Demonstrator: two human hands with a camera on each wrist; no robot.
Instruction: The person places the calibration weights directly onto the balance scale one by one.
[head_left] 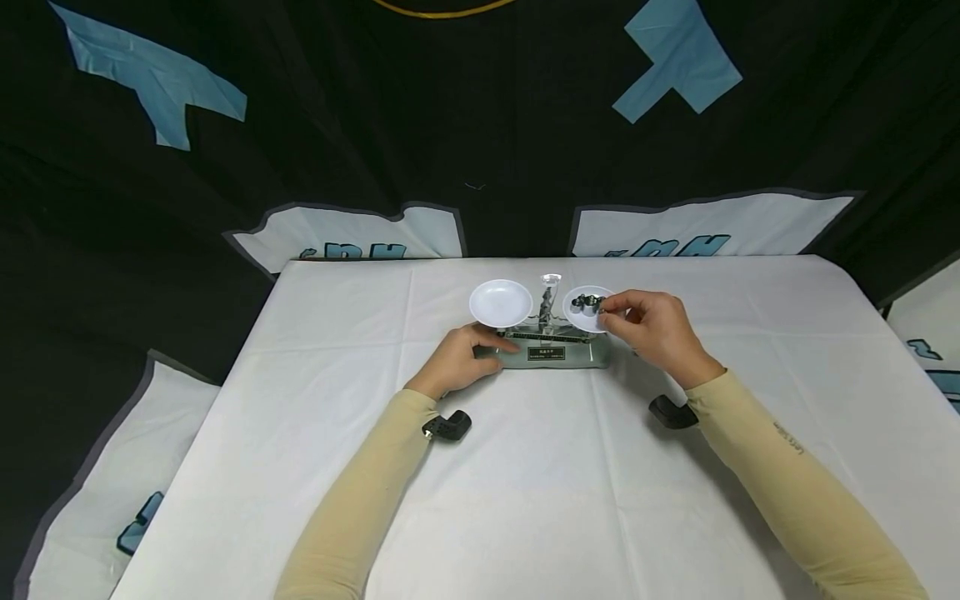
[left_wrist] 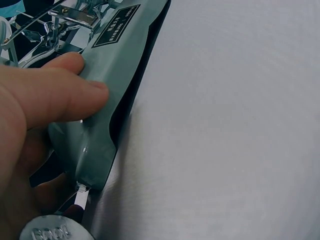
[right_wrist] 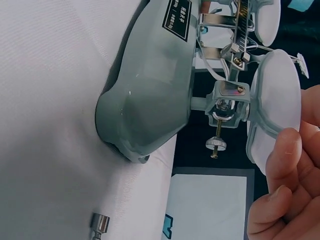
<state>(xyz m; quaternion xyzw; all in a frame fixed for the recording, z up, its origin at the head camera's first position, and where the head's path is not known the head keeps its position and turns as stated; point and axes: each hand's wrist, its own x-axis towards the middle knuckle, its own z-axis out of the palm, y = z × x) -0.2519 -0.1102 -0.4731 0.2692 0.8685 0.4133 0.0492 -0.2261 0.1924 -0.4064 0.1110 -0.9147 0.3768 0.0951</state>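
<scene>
Beige sleeves (head_left: 360,508) fill the bottom of the head view, both forearms reaching up over a table under a white cloth (head_left: 525,500). At the middle of that table stands a small balance scale (head_left: 551,350) with a grey-green base and two white pans. Its left pan (head_left: 501,302) holds nothing visible; its right pan (head_left: 588,308) carries a few small dark metal weights (head_left: 587,303).

Resting on the left end of the base, the left hand (head_left: 459,358) has its thumb (left_wrist: 75,97) laid flat on the grey-green casing, seen close up from the left wrist; whether the other fingers curl round the base cannot be told. Just below that hand in the same view is a round knurled metal knob (left_wrist: 50,231) at the end of the base.

At the right pan's near edge, the right hand (head_left: 652,329) has its fingertips drawn together over the weights. Its wrist view shows a thumb (right_wrist: 282,160) against the pan rim, though whether it pinches a weight is hidden. One small metal cylinder weight (right_wrist: 100,223) lies on the cloth near the base.
</scene>
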